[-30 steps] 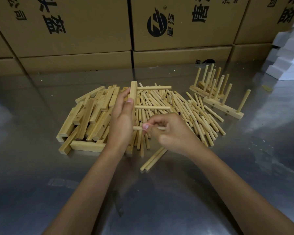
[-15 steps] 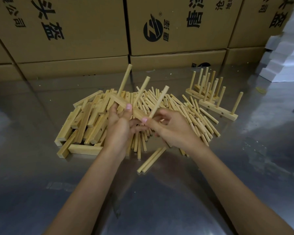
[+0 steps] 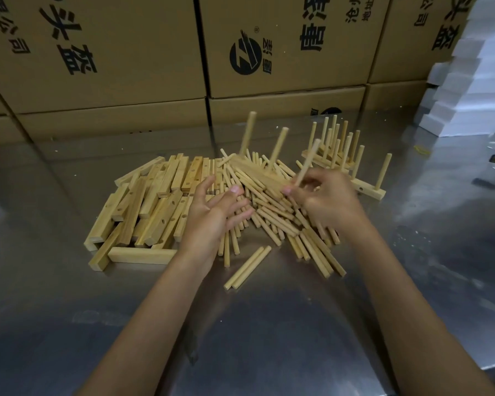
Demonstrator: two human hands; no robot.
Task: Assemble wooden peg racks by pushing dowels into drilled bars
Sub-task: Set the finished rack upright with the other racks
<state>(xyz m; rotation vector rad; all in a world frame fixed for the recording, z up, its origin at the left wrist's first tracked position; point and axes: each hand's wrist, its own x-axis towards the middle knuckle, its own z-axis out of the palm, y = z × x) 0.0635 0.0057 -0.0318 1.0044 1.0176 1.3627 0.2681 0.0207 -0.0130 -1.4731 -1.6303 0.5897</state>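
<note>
My right hand [image 3: 323,204] grips one end of a drilled wooden bar [image 3: 257,171] and the dowel [image 3: 307,164] standing at that end. Two more dowels stand upright in this bar. The bar hovers over the pile of loose dowels [image 3: 272,215] in the middle of the table. To the left of the bar, my left hand [image 3: 215,215] is open with spread fingers and holds nothing. A heap of drilled bars [image 3: 152,204] lies further left. Finished peg racks [image 3: 336,150] stand at the back right.
The steel table [image 3: 240,324] carries everything. Two stray dowels [image 3: 247,267] lie side by side nearer to me. Printed cardboard boxes [image 3: 112,52] wall off the back. White foam blocks [image 3: 475,90] are stacked at the far right.
The bar with its three dowels tipped from my left hand's grip into my right hand and moved right. My left hand let go and opened.
</note>
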